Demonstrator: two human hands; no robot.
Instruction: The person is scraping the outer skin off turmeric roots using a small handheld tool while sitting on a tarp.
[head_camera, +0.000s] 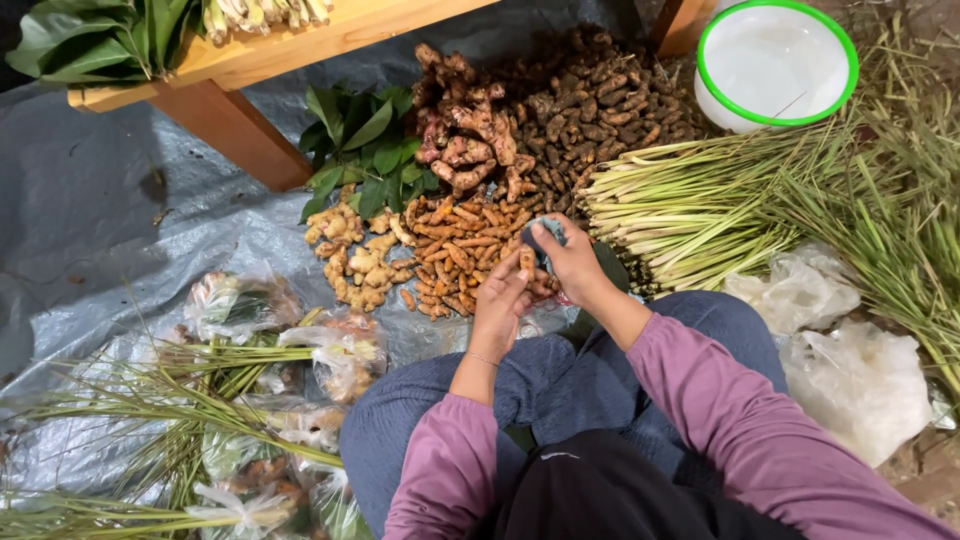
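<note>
My left hand (503, 303) holds a small orange-brown turmeric root (527, 262) by its lower end. My right hand (572, 262) grips a dark blue-grey cloth or tool (545, 235) pressed against the top of that root. Both hands hover over a heap of orange turmeric roots (465, 255) on the grey tarp (110, 210). I sit cross-legged in jeans, with purple sleeves.
Pale ginger pieces (355, 258), pinkish galangal (468, 140), dark small rhizomes (600, 105) and green leaves (365, 150) lie around the heap. Lemongrass stalks (700, 205) spread right. A white green-rimmed basin (775, 62) stands far right. Bagged bundles (300, 370) lie left. A wooden bench (240, 80) stands behind.
</note>
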